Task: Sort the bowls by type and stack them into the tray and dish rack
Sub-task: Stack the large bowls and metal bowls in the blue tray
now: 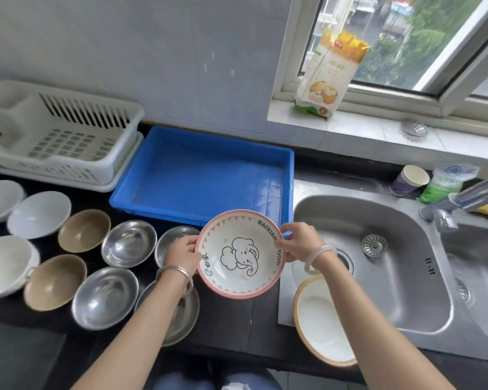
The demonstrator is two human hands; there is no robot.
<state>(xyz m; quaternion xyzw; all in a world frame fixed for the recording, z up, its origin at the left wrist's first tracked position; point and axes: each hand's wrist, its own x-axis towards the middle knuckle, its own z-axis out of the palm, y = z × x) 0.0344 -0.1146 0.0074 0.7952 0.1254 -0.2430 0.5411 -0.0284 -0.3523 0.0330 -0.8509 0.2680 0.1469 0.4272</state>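
Note:
A pink-rimmed elephant bowl (238,254) is held tilted above the counter, just in front of the blue tray (206,175). My left hand (181,253) grips its left rim and my right hand (297,240) grips its right rim. The white dish rack (59,136) stands at the back left. On the dark counter sit several steel bowls (128,243), two brown bowls (83,229) and three white bowls (38,213). An orange-rimmed white bowl (321,319) lies by the sink's near edge, partly under my right forearm.
A steel sink (378,263) with a tap (462,197) lies to the right. A paper cup (409,180), green packet and sponge stand behind it. A flour bag (327,74) leans on the windowsill. The tiled wall rises behind tray and rack.

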